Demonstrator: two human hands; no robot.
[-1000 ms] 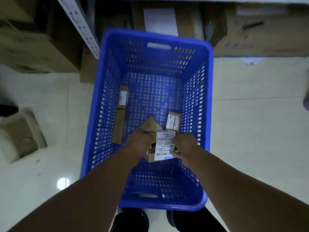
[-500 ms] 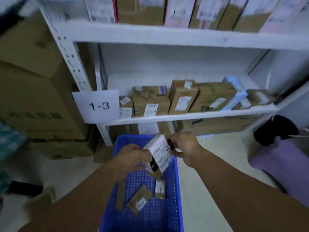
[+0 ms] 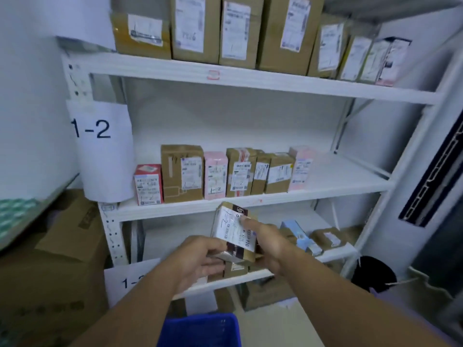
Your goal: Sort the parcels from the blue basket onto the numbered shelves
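A small brown parcel [image 3: 231, 227] with a white label and handwritten number is held in both hands in front of the white shelving. My left hand [image 3: 198, 259] grips its lower left side. My right hand [image 3: 269, 242] holds its right side, with the thumb on the label. The parcel hangs just below the front edge of the shelf signed 1-2 [image 3: 253, 202], where a row of labelled boxes [image 3: 215, 174] stands. The blue basket [image 3: 200, 329] shows only its rim at the bottom, under my arms.
A paper sign 1-2 [image 3: 100, 149] hangs on the left post; another sign [image 3: 127, 281] hangs lower, partly hidden. Taller boxes [image 3: 240, 31] fill the top shelf. Parcels [image 3: 318, 239] lie on the lower shelf. Big cartons [image 3: 55, 271] stand at left. A black object [image 3: 373, 274] sits at right.
My view has swung up from the basket to the shelves. Both hands lifted the parcel out of the basket and raised it to the level of the 1-2 shelf edge.
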